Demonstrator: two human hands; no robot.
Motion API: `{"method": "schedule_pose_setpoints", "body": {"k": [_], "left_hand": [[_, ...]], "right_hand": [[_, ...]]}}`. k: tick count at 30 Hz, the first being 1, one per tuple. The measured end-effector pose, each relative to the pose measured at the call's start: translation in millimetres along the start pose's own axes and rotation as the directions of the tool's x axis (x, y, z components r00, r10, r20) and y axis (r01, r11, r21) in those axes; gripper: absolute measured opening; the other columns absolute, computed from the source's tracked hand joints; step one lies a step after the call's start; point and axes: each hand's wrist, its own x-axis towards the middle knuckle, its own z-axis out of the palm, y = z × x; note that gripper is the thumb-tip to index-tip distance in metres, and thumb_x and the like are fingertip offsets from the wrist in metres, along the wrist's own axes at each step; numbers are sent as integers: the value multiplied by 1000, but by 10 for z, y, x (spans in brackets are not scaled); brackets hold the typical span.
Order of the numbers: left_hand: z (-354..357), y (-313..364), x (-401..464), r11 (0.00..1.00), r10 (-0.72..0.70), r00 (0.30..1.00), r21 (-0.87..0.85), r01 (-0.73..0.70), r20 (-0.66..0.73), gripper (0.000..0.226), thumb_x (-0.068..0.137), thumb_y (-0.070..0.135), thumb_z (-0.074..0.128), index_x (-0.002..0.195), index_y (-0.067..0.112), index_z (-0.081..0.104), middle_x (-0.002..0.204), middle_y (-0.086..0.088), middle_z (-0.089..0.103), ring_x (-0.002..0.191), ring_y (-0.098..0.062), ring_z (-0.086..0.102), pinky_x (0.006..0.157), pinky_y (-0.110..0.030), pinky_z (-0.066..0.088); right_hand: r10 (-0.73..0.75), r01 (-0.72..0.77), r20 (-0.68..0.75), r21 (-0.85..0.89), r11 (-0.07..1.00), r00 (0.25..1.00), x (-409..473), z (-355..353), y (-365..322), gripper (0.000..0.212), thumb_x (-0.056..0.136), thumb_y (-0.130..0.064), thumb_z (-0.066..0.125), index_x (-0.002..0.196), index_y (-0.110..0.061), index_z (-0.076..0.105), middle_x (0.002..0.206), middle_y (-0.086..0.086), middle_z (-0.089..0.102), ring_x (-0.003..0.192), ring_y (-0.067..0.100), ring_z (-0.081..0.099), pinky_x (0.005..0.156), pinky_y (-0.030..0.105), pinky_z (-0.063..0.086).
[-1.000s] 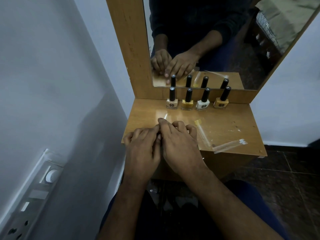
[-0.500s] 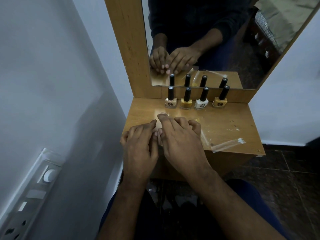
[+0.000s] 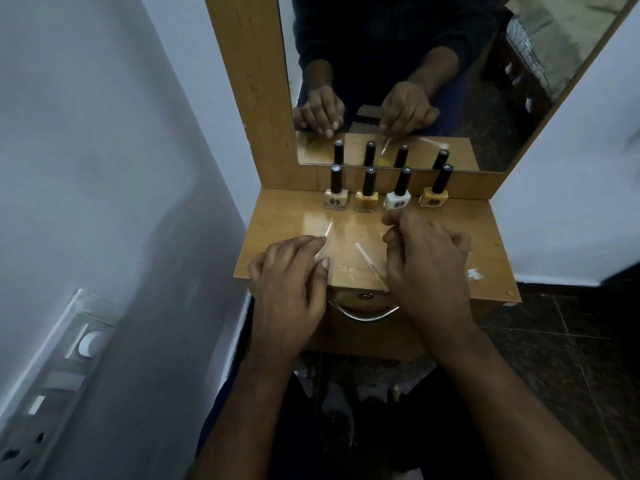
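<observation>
Plastic strip [image 3: 325,233], clear and thin, lies on the counter [image 3: 284,216] under the index tip of your left hand [image 3: 287,285], whose grip is relaxed and apart, while your right hand [image 3: 427,268], just before the nail polish bottles [image 3: 398,200], has its grip pinched together on a second film [image 3: 386,146], plain only in the mirror [image 3: 485,126]. You look to be partway through peeling or separating these films, with a loose strip [image 3: 369,263] lying between your hands. Next, I judge, press down with the left fingertip and draw the right pinch away slowly, so the flimsy film neither tears nor slides.
</observation>
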Motion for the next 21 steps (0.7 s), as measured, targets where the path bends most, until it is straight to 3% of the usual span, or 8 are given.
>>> {"method": "schedule_pose_setpoints", "body": {"k": [5, 8, 11, 14, 17, 21], "left_hand": [[33, 106, -29, 998, 63, 995, -31, -61, 74, 21, 97, 29, 63, 114, 20, 72, 124, 7, 66, 122, -13, 54, 101, -31, 22], [76, 167, -18, 995, 96, 985, -32, -92, 144, 29, 99, 25, 61, 126, 21, 68, 132, 8, 64, 128, -13, 51, 103, -33, 23], [99, 227, 34, 993, 119, 949, -18, -119, 290, 47, 97, 15, 54, 144, 23, 52, 143, 2, 59, 141, -17, 42, 109, -39, 21], [100, 267, 86, 996, 64, 913, 30, -83, 404, 51, 98, 15, 50, 148, 25, 44, 151, -5, 51, 151, -17, 28, 118, -45, 18], [79, 244, 105, 987, 50, 913, 118, -106, 404, 43, 98, 22, 48, 141, 25, 54, 146, 0, 54, 146, -19, 31, 115, -47, 16], [67, 240, 97, 957, 14, 922, 261, -125, 387, 45, 96, 35, 43, 135, 25, 63, 134, -4, 56, 132, -26, 39, 107, -51, 24]], "right_hand": [[-3, 2, 51, 17, 1000, 999, -42, -21, 43, 27, 101, -22, 49, 127, -27, 54, 99, -9, 68, 102, 14, 59, 89, 26, 15], [-12, 8, 89, 44, 999, 996, -36, -40, 95, 31, 100, -18, 51, 130, -27, 52, 102, -13, 70, 110, 12, 57, 90, 26, 14], [-23, 16, 86, 73, 997, 996, -38, -56, 131, 34, 100, -14, 51, 131, -27, 52, 103, -15, 69, 112, 10, 56, 91, 26, 15], [-12, 9, 32, 113, 994, 999, -33, -78, 178, 33, 102, -14, 50, 132, -25, 54, 102, -15, 68, 108, 9, 55, 88, 24, 15], [-9, 8, 11, 130, 991, 1000, -27, -92, 218, 30, 104, -18, 49, 133, -25, 54, 103, -13, 67, 106, 9, 55, 86, 21, 13], [-12, 8, 26, 121, 993, 1000, -24, -82, 226, 28, 106, -20, 47, 132, -26, 56, 105, -12, 66, 103, 8, 53, 84, 22, 13]]}}
